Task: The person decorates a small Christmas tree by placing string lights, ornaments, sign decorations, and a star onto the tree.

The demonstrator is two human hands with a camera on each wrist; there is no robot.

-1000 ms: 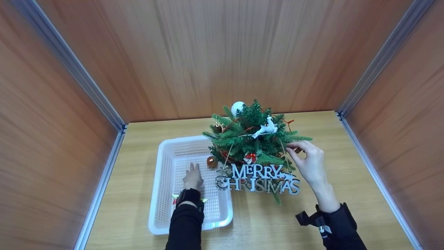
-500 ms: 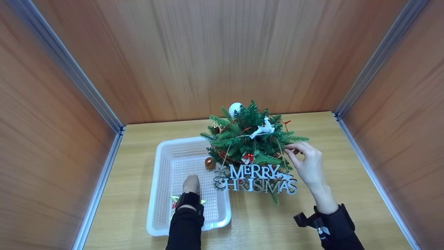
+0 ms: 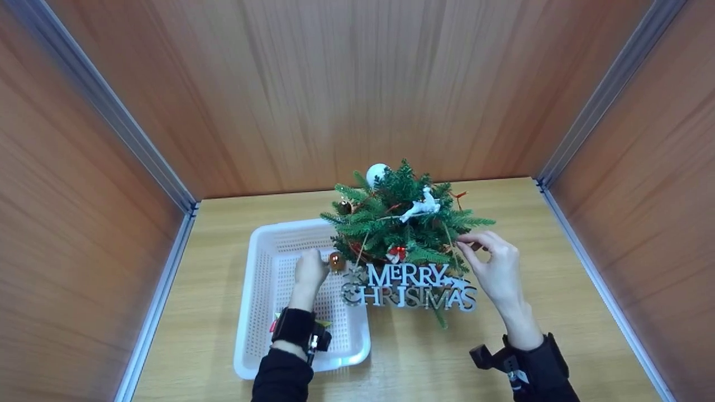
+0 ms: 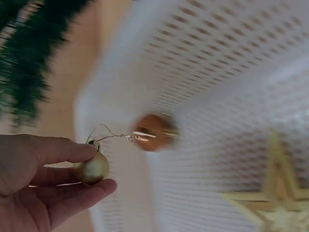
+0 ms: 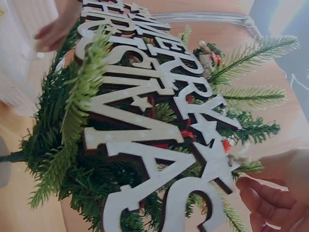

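My left hand (image 3: 310, 271) is over the white plastic basket (image 3: 246, 312). In the left wrist view it pinches a small gold bauble (image 4: 95, 168) with a thin wire loop; the head view hides this bauble. A copper bauble (image 4: 153, 133) is just beyond, by the basket's wall. A gold star (image 4: 280, 193) lies in the basket. At the tree's right side, my right hand (image 3: 497, 268) pinches the tip of a green branch (image 5: 252, 167) beside the "MERRY CHRISTMAS" sign (image 3: 413, 287), which hangs on the small Christmas tree (image 3: 410, 231).
On the tree hang a white ball (image 3: 377, 174), a white reindeer (image 3: 423, 205) and a red-and-white ornament (image 3: 396, 254). Wooden panels (image 3: 357, 95) stand at the back and both sides. Basket and tree are close together on the wooden table (image 3: 218, 234).
My left hand first drew back toward the front of the basket, then moved up near the copper bauble, its fingers closing from spread. The right hand stays at the branch.
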